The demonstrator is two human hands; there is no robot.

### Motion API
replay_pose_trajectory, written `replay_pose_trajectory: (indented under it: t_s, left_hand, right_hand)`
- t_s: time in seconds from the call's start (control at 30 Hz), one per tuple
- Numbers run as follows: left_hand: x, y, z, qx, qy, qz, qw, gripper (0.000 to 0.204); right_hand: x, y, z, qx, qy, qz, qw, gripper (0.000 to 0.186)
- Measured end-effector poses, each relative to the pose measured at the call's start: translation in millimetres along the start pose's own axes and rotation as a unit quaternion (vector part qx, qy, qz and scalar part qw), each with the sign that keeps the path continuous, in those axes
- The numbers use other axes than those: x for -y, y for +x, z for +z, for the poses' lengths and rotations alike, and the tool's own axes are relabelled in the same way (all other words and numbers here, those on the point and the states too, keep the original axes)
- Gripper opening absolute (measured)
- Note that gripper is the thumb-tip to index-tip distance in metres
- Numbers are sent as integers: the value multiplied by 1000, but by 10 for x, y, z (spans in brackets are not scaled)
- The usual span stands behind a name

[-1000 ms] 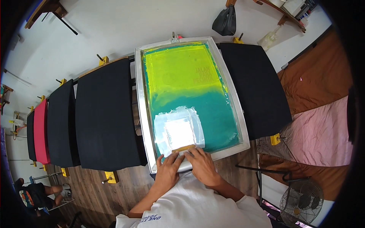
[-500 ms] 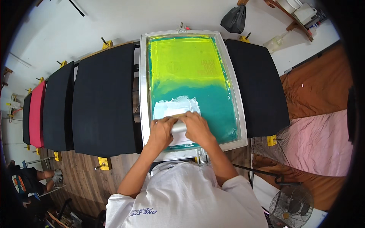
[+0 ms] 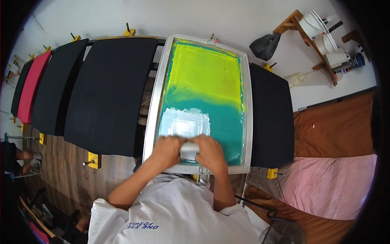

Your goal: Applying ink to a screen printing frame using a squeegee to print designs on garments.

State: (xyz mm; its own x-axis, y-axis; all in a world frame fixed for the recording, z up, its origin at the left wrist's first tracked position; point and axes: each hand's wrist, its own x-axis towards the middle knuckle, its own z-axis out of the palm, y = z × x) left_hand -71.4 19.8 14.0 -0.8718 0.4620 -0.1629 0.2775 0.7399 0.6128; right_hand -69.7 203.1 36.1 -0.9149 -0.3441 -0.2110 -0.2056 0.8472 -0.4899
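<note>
A screen printing frame (image 3: 152, 118) with a metal rim lies before me. Its mesh is yellow-green over the far part and teal (image 3: 227, 134) nearer to me. White ink (image 3: 166, 122) covers a patch at the near left, with a paler rectangle inside it. My left hand (image 3: 167, 149) and my right hand (image 3: 209, 151) grip a squeegee (image 3: 189, 150) side by side at the near end of this patch. Fingers curl over its top and thumbs press the near side. Its blade edge is hidden by my hands.
Black-covered boards (image 3: 109, 93) stand left of the frame, with a pink one (image 3: 34, 87) farther off; another black board (image 3: 271, 118) is at the right. A hinge clamp (image 3: 203, 175) sits at the frame's near edge. A fan (image 3: 282, 232) stands low right. Another person's leg (image 3: 26, 156) shows at far left.
Both hands have drawn the squeegee toward me, baring more of the white patch. My view has turned, so the boards and frame appear tilted.
</note>
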Motion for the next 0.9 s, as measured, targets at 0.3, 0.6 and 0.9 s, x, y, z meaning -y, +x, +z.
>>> replay_pose_trajectory:
  t_s: [0.3, 0.6, 0.9]
  left_hand:
    - [106, -412, 593, -94, 90, 54, 990, 54]
    - [106, -68, 142, -86, 44, 46, 994, 40]
    - [188, -129, 405, -77, 58, 37, 995, 52]
  right_hand:
    - [-11, -361, 528, -82, -29, -43, 995, 63]
    - [4, 27, 87, -27, -49, -26, 998, 50]
    - [-91, -56, 337, -51, -33, -41, 997, 57]
